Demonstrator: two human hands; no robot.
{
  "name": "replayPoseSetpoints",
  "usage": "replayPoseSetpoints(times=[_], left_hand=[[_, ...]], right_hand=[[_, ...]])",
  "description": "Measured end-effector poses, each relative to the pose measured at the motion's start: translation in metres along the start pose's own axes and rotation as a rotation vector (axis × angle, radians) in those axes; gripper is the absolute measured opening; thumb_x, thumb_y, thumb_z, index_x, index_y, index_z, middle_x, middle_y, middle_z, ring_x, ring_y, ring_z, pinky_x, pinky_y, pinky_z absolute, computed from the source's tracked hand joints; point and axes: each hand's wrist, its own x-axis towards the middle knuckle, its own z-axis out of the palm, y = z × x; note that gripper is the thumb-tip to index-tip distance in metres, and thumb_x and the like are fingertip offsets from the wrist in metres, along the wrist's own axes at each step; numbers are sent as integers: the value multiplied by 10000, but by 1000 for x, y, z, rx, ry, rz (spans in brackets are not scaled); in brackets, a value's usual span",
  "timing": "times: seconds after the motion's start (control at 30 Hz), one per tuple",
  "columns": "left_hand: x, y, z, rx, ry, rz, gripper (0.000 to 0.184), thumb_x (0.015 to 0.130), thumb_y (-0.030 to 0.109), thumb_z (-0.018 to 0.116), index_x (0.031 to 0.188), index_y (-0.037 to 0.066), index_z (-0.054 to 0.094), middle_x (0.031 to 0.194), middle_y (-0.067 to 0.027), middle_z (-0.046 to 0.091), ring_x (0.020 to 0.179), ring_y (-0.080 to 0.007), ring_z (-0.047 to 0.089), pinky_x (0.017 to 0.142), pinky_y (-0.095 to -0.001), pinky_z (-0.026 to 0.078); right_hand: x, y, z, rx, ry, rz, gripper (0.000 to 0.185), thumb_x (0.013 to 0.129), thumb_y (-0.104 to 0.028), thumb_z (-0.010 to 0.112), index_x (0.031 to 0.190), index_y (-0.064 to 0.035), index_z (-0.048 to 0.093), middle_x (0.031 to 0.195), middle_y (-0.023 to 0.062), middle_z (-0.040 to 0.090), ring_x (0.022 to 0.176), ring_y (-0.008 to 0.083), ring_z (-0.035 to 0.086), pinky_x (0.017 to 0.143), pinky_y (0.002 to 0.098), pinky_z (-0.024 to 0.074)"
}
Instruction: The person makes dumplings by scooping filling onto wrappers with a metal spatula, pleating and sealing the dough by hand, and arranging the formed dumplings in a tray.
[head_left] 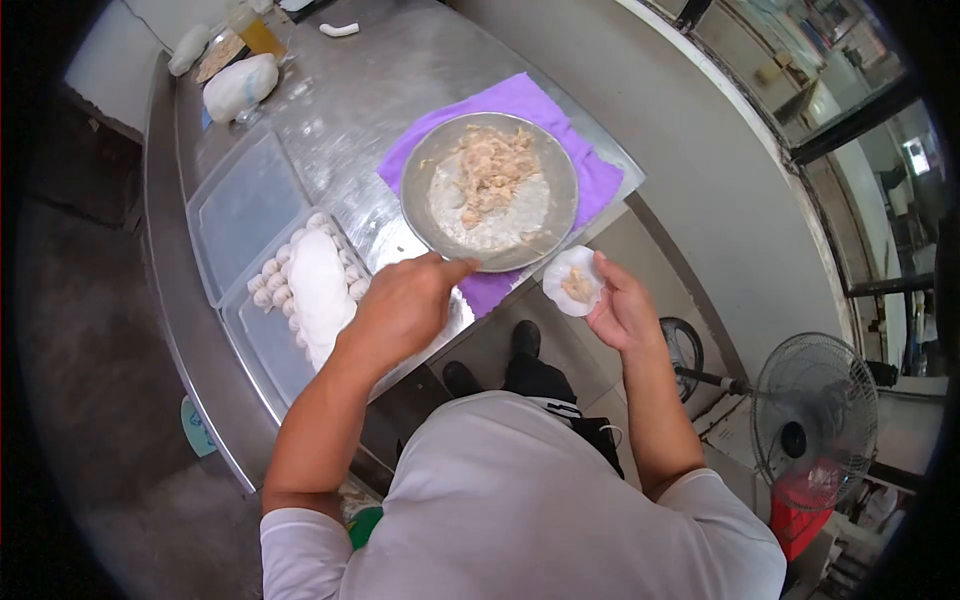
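My right hand (624,308) holds a round white dumpling wrapper (556,288) past the table's edge, with a dab of pale filling (577,285) at its middle. At the near rim of a metal bowl (412,205) is my left hand (405,305), its fingers curled and one finger stretched along the rim. Whatever lies inside that grip is hidden. Chunky, pale minced filling (495,170) sits in the bowl. Left of this hand, a clear plastic container (258,345) holds several pleated dumplings (272,283), partly covered by a long white floury piece (318,285).
A purple cloth (595,180) lies beneath the bowl on the steel table (370,75). White wrapped bundle (241,88), a yellow-filled container (257,32) and a curved white piece (339,30) are at the far end. To my right stands a fan (815,420), near the windowed wall.
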Motion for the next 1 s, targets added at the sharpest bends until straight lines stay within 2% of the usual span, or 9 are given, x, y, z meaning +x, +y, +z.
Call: replayPoseSetpoints(times=[0.1, 0.17, 0.23, 0.3, 0.4, 0.57, 0.67, 0.87, 1.0], left_hand=[[16, -17, 18, 71, 74, -66, 422, 818, -31, 567, 1211, 34, 705, 944, -242, 704, 883, -402, 675, 803, -486, 525], [20, -22, 28, 11, -87, -106, 459, 791, -23, 588, 1227, 66, 696, 999, -245, 695, 991, -401, 680, 874, -486, 526], [12, -15, 24, -14, -105, -64, 456, 801, -20, 586, 1235, 69, 695, 1042, -247, 696, 1023, -401, 675, 862, -476, 532], [2, -7, 15, -249, -107, -59, 459, 814, -18, 578, 1249, 77, 689, 1017, -225, 690, 965, -397, 678, 807, -476, 536], [-15, 14, 38, -92, 37, 19, 421, 870, 9, 617, 1260, 143, 699, 881, -172, 665, 824, -371, 658, 739, -461, 526], [-18, 17, 13, -11, 10, -11, 452, 858, 20, 638, 1287, 156, 685, 868, -139, 632, 827, -348, 653, 713, -457, 523], [-16, 18, 20, 6, 46, 125, 477, 819, -5, 639, 1261, 165, 700, 843, -118, 628, 795, -324, 650, 677, -431, 526], [-28, 29, -7, 32, 32, 168, 475, 814, -4, 642, 1251, 171, 707, 829, -108, 627, 766, -306, 645, 656, -419, 525], [-30, 30, -11, 56, -44, 123, 468, 818, -4, 638, 1248, 167, 709, 829, -109, 632, 754, -310, 642, 633, -417, 517]], right_hand=[[5, 2, -5, -25, 48, 10, 422, 1079, -259, 461, 1327, 80, 501, 1281, 215, 627, 1184, 335, 638, 1074, 478, 482], [8, 3, -4, 1, 44, 20, 416, 1079, -256, 462, 1322, 79, 504, 1282, 215, 625, 1186, 334, 636, 1074, 479, 483], [14, 6, 2, 28, 11, 9, 411, 1079, -245, 456, 1325, 83, 494, 1296, 226, 612, 1192, 338, 632, 1076, 486, 484], [17, 5, 11, 46, -1, 13, 409, 1081, -240, 449, 1333, 80, 486, 1303, 225, 608, 1195, 337, 630, 1073, 489, 487], [19, 4, 11, 56, -37, 18, 413, 1086, -237, 431, 1350, 78, 471, 1314, 227, 603, 1198, 339, 628, 1069, 493, 491], [9, 2, 7, 35, -54, 59, 426, 1096, -259, 405, 1364, 66, 467, 1317, 218, 606, 1197, 337, 629, 1064, 490, 495], [3, -1, 12, 1, -104, 85, 435, 1098, -276, 397, 1372, 54, 468, 1324, 206, 608, 1204, 331, 626, 1058, 485, 498], [0, -1, 10, -7, -129, 113, 449, 1099, -304, 402, 1374, 41, 480, 1340, 196, 607, 1227, 323, 614, 1053, 470, 500], [-2, -2, 12, 10, -199, 150, 492, 1095, -336, 406, 1382, 59, 468, 1361, 216, 589, 1237, 332, 609, 1077, 480, 486]])
